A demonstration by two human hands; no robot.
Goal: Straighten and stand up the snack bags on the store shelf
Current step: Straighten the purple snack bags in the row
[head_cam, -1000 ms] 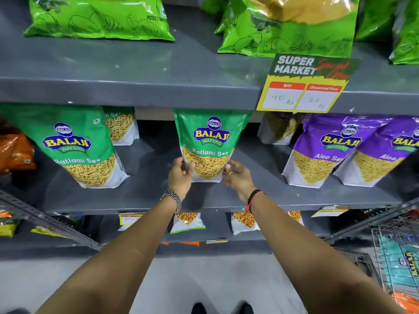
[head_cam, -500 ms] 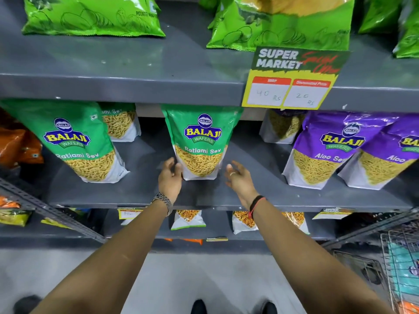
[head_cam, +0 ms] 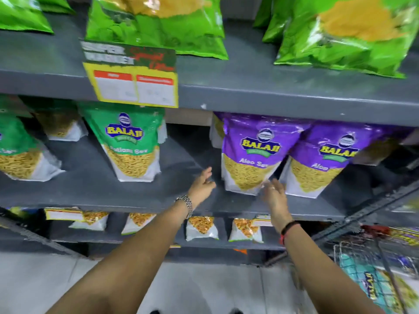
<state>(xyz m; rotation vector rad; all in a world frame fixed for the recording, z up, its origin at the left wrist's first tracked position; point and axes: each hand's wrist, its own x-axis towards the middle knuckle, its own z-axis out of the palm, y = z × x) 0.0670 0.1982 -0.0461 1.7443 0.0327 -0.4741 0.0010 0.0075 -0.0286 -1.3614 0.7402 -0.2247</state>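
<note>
A purple Aloo Sev bag stands on the grey middle shelf, leaning slightly, with a second purple bag to its right. My left hand is open just left of the first purple bag's bottom corner, not touching it. My right hand is open at that bag's lower right corner, fingers spread; contact is blurred. The green Ratlami Sev bag stands upright to the left, free of both hands. Another green bag shows at the far left.
Light green chip bags lie on the top shelf above a yellow price sign. Small snack packets sit on the lower shelf. A wire basket with bags stands at the lower right. More bags stand behind the front row.
Both hands let go of the green Ratlami Sev bag and moved right to the first purple Aloo Sev bag. The view swung right with them.
</note>
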